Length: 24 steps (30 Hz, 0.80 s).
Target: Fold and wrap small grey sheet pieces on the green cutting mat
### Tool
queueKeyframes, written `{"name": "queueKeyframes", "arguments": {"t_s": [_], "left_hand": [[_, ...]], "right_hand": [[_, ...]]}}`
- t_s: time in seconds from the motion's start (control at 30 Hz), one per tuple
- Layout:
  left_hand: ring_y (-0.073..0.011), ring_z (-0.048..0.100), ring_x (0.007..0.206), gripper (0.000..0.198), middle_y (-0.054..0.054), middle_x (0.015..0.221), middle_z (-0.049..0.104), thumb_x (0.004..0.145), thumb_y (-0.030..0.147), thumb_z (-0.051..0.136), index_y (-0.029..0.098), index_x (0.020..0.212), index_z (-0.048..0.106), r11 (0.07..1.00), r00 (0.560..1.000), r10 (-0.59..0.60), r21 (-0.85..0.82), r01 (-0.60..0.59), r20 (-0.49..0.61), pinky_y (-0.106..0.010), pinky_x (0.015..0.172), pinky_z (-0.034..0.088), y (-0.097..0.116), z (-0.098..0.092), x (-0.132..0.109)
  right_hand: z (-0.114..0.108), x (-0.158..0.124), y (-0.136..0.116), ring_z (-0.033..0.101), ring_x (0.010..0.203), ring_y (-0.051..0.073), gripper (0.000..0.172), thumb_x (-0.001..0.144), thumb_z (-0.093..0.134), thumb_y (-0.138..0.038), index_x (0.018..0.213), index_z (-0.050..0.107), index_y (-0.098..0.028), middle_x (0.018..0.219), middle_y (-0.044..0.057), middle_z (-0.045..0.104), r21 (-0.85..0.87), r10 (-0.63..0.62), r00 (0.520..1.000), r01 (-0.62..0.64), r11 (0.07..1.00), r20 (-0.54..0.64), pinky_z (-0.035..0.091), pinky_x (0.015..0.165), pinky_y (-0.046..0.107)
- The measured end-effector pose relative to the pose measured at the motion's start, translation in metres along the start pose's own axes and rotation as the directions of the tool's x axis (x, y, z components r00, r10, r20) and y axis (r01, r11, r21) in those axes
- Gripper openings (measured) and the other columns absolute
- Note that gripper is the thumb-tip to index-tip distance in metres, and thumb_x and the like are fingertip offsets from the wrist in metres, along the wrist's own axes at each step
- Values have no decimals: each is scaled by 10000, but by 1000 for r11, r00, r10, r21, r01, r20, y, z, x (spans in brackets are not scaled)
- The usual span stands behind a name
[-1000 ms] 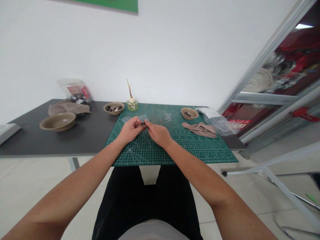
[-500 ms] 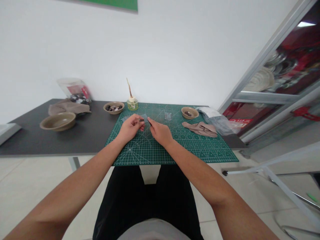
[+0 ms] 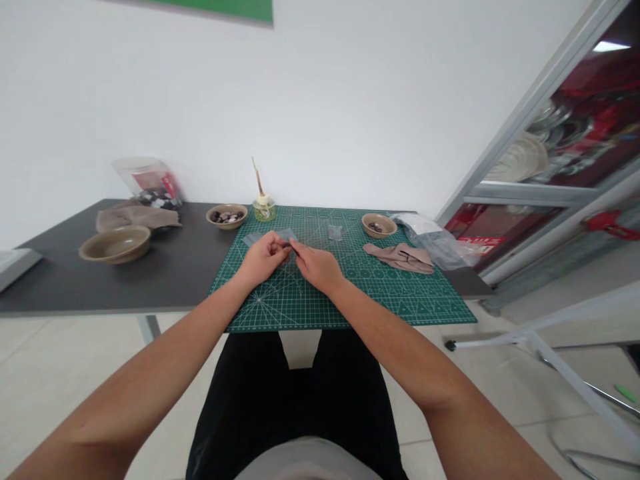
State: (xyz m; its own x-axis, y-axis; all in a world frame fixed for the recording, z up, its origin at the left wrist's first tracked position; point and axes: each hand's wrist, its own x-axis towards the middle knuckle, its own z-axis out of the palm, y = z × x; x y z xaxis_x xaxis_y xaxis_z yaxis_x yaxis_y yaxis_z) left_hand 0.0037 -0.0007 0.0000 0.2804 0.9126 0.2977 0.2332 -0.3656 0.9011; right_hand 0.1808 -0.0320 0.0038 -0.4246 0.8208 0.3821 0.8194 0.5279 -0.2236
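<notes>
1. Piece [image 3: 287, 245], small and dark, sat pinched in left hand [image 3: 263, 259] above cutting mat [image 3: 390, 287].
2. Right hand [image 3: 319, 268] was bunched up beside it; couldn't tell what it gripped.
3. Clear plastic [image 3: 287, 234] lay just beyond left hand.

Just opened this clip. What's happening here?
A person is working over a green cutting mat. The left hand pinches a small dark item, too small to identify; the right hand has its fingertips close beside it, its own grip unclear. A brown cloth lies on the mat's right side, near a bowl holding a few dark pieces.
</notes>
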Motion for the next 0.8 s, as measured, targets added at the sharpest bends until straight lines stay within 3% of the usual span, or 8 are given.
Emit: {"name": "queueKeyframes", "arguments": {"t_s": [0.1,0.27,0.43,0.63,0.8], "left_hand": [[-133,567,511,204,51,590,613,795,301,621,225,831,435,1000,998,-23,6,22,61,-250,504,430,1,0,-1],[-98,468,451,171,82,517,508,753,226,624,219,767,454,996,1000,11,87,-13,21,-222,455,336,-1,-2,-1],[-127,566,522,167,42,601,624,783,240,607,225,789,441,1000,999,-30,-6,30,42,-251,512,424,-2,-1,1],[-140,582,518,189,31,606,642,827,326,611,226,832,451,997,998,-58,-54,59,31,-269,520,451,-4,0,1],[-138,571,546,150,37,610,622,799,256,595,223,777,451,998,999,-13,67,10,45,-266,538,432,-6,-2,1]], "right_hand": [[1,0,0,641,1158,186,489,976,419,-204,1465,431,-193,1385,64,596,-2,-28,1000,28,1000,0,512,933,282],[1,-1,0,607,1217,178,493,965,438,-176,1457,442,-205,1438,52,545,5,-79,997,79,997,-15,504,985,304],[3,0,2,571,1264,159,486,964,429,-156,1448,454,-191,1446,48,537,12,-134,989,135,991,-55,475,1042,302],[4,1,4,603,1223,162,466,971,414,-147,1433,471,-174,1396,61,586,-11,-76,995,76,997,-56,495,1015,299],[3,0,2,580,1252,151,458,981,406,-164,1434,471,-181,1422,52,562,-39,-131,990,129,991,-51,475,1037,282]]}}
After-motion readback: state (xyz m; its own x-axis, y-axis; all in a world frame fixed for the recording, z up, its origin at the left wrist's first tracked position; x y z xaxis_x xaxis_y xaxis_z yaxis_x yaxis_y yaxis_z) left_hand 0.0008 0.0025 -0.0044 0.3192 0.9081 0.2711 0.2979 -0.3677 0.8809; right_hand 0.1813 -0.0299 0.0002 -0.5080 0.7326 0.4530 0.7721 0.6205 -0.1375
